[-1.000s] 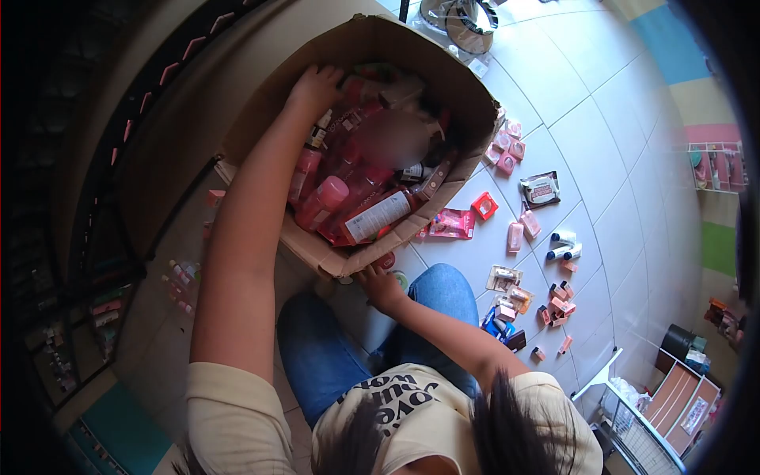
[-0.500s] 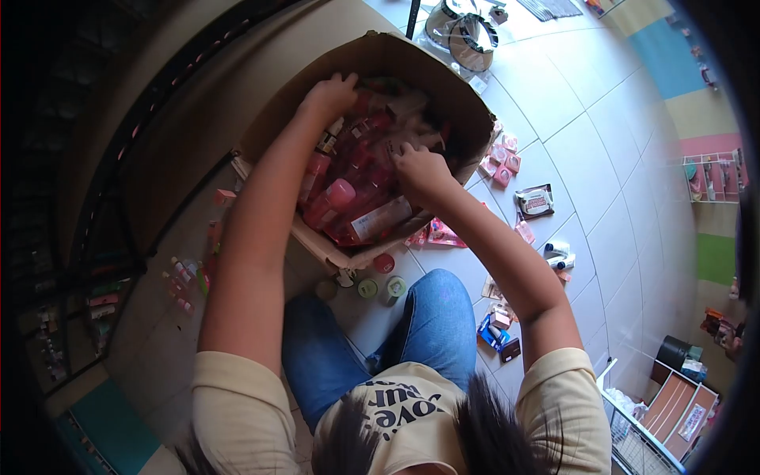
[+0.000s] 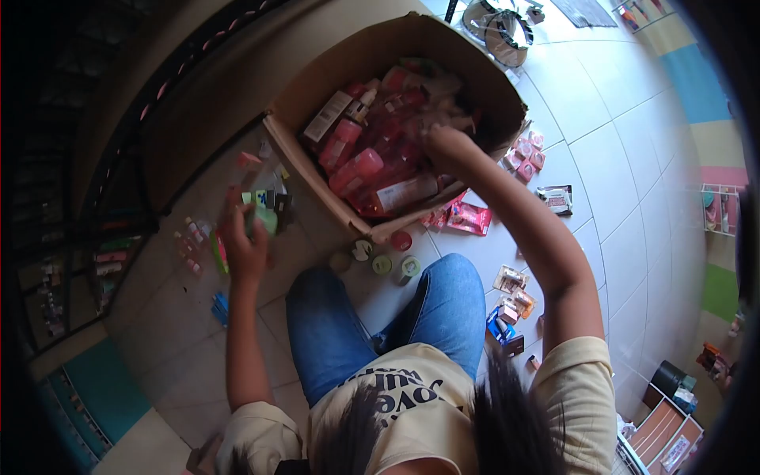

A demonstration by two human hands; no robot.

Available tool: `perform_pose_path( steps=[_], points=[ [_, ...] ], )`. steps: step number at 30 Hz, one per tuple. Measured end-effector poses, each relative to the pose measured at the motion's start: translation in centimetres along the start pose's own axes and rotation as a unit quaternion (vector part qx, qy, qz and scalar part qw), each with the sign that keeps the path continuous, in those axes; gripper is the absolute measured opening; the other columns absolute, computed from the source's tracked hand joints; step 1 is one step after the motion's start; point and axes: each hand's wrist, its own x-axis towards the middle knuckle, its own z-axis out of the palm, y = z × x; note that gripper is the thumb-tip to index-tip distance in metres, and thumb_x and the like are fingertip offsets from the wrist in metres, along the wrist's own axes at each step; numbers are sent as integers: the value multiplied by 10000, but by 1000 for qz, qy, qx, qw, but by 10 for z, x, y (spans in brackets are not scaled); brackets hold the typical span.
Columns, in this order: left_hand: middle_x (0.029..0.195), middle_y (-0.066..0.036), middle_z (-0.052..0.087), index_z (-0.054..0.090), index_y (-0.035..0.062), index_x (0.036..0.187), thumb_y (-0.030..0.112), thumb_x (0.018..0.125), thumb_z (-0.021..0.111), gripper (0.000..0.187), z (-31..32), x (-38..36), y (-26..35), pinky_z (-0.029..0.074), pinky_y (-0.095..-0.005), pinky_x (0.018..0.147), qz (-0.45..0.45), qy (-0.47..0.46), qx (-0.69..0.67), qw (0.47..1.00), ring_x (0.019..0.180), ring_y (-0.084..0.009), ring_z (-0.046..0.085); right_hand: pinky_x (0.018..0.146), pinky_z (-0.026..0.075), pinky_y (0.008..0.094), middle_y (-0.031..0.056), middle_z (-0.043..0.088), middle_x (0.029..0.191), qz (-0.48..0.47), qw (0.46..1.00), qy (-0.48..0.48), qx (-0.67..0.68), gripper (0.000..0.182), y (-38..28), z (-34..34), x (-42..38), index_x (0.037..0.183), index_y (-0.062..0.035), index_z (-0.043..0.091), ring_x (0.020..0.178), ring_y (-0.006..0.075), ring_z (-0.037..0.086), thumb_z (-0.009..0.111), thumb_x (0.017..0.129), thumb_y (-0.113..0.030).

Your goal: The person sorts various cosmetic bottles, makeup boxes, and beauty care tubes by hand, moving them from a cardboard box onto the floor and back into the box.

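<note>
My left hand (image 3: 244, 241) is outside the box, over the floor at its left, fingers closed around a light green item (image 3: 266, 219) blurred by motion. My right hand (image 3: 447, 144) reaches into the open cardboard box (image 3: 317, 184), its fingers curled down among the contents; what they grip is hidden. Pink and red bottles fill the box, among them a pink-capped bottle (image 3: 358, 170) and a bottle with a white label (image 3: 406, 192). A small dropper bottle (image 3: 362, 105) lies near a white-labelled carton (image 3: 328, 116).
Round green-lidded jars (image 3: 409, 267) and a red cap (image 3: 400, 241) stand between the box and my knees. Pink compacts (image 3: 526, 158), a red packet (image 3: 469, 218) and a wipes pack (image 3: 556, 199) lie on the tiles at right. Small bottles (image 3: 190, 244) lie at left.
My left hand has left the box and moved down and left over the floor with the light green item. My right hand stays in the box. The view has shifted slightly.
</note>
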Motion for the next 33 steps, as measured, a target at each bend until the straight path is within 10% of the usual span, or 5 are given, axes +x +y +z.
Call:
perform_pose_path(
  steps=[6, 11, 16, 21, 33],
  points=[
    [1113, -156, 599, 570, 54, 1161, 168, 758, 732, 449, 82, -123, -51, 483, -372, 873, -154, -156, -101, 970, 1032, -297, 599, 785, 539, 331, 142, 655, 1055, 97, 938, 36, 331, 463, 4, -67, -35, 1121, -15, 594, 877, 261, 663, 744, 691, -96],
    [1161, -149, 586, 547, 67, 1199, 153, 740, 743, 506, 154, -131, -68, 479, -378, 903, -116, -142, -148, 972, 1086, -313, 583, 825, 501, 284, 65, 575, 1139, -42, 646, 139, 750, 463, -59, -96, -125, 1131, -50, 521, 1027, 161, 574, 718, 712, -63],
    [1225, -171, 564, 527, 71, 1235, 125, 746, 727, 532, 197, -134, -61, 457, -400, 953, -97, -216, -142, 961, 1156, -345, 542, 812, 490, 277, 78, 603, 1089, 99, 497, -199, 839, 493, -162, 0, -161, 1184, -65, 524, 987, 145, 569, 679, 783, -306],
    [1321, -191, 497, 495, 67, 1272, 77, 771, 689, 538, 203, -140, -51, 411, -431, 1009, -47, -143, -101, 983, 1233, -371, 474, 672, 550, 368, 181, 659, 983, 220, 873, -251, 356, 355, -267, 160, -149, 1133, -12, 551, 795, 281, 680, 593, 858, -231],
    [1157, -107, 568, 563, 34, 1121, -1, 877, 531, 249, 50, 56, 27, 461, -337, 849, -50, 202, -292, 933, 1062, -210, 557, 745, 545, 450, 225, 595, 1055, 80, 955, -169, 230, 406, -249, 79, -136, 1176, -52, 538, 915, 371, 643, 641, 828, -234]
  ],
)
